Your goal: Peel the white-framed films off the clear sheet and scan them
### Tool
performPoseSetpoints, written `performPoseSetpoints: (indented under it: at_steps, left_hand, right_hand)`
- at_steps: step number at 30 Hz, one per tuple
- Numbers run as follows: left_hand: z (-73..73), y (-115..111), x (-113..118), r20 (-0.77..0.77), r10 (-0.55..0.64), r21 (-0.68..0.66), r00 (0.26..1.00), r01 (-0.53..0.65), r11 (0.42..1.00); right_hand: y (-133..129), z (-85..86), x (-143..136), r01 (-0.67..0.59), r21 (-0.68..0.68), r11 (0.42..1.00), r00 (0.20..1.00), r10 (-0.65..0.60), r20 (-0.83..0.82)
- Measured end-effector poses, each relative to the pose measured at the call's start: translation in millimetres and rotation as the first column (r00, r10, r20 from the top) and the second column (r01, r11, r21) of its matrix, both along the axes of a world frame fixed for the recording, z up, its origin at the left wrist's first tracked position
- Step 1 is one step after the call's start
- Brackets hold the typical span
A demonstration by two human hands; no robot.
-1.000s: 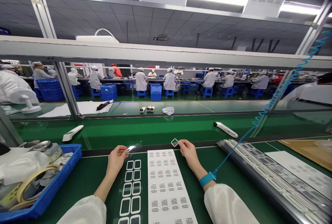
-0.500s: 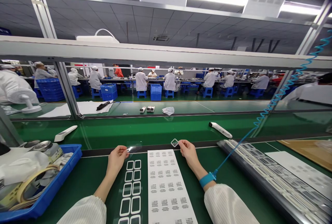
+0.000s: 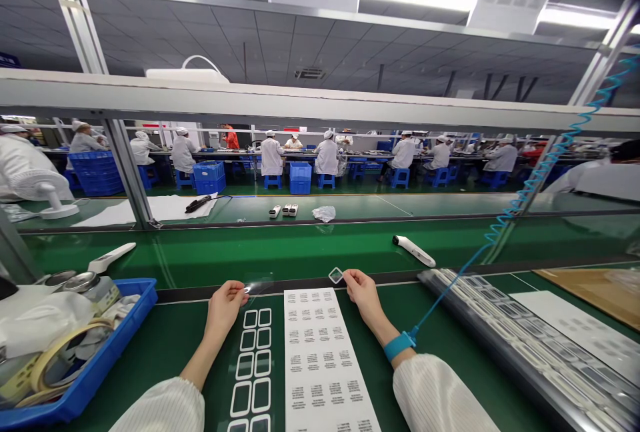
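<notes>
My left hand (image 3: 226, 305) pinches the top corner of a clear sheet (image 3: 258, 289), which carries two columns of white-edged rounded frames (image 3: 261, 395). Between finger and thumb of my right hand (image 3: 361, 289) is one small white-edged frame (image 3: 335, 276), held tilted at the belt's near edge. A white sheet printed with rows of small black text (image 3: 325, 352) lies on the green mat between my forearms. A blue wrist strap (image 3: 400, 346) with a coiled cord is on my right wrist.
At left stands a blue bin (image 3: 115, 339) of tape and jars. A long tray (image 3: 525, 345) of frames lies at right. White handheld devices (image 3: 414, 251) (image 3: 113, 257) rest on the green belt (image 3: 270, 252). People in white sit beyond.
Both white devices on the green belt have shifted left. My hands and what they hold have stayed almost still.
</notes>
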State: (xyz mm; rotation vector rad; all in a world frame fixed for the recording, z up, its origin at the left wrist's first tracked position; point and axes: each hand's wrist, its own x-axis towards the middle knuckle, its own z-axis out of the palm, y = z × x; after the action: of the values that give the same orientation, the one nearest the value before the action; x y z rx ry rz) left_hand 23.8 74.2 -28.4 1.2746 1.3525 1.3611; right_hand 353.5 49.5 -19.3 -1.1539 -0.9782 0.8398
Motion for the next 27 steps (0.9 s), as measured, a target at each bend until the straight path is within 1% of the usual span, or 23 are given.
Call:
performPoseSetpoints:
  at_steps: [8,12,18,23,27]
  left_hand:
    - [-2.5,2.7,-0.2,-0.008,-0.008,0.011,1.0,0.008,1.0]
    - [-2.2,1.5,-0.9,-0.038,0.004,0.023,0.999,-0.003,1.0]
    - [4.7,-4.3,-4.0,-0.156,0.076,0.049,0.985,-0.069,0.996]
    - [9.6,-6.6,-5.6,-0.294,0.128,0.046,0.947,-0.12,0.992]
    - [12.3,-7.7,-5.9,-0.355,0.162,0.046,0.921,-0.156,0.987]
  right_hand:
    - [-2.5,2.1,-1.1,-0.009,0.002,1.0,1.0,0.009,0.005]
    - [-2.3,1.9,-1.2,-0.017,-0.001,1.0,1.0,0.017,0.003]
    - [-0.1,-0.5,-0.8,-0.006,-0.005,1.0,1.0,0.006,0.004]
    - [1.0,-2.0,-0.1,0.009,-0.006,1.0,1.0,-0.009,0.025]
    - [0.6,-2.9,0.9,0.042,0.002,0.999,0.997,-0.043,0.065]
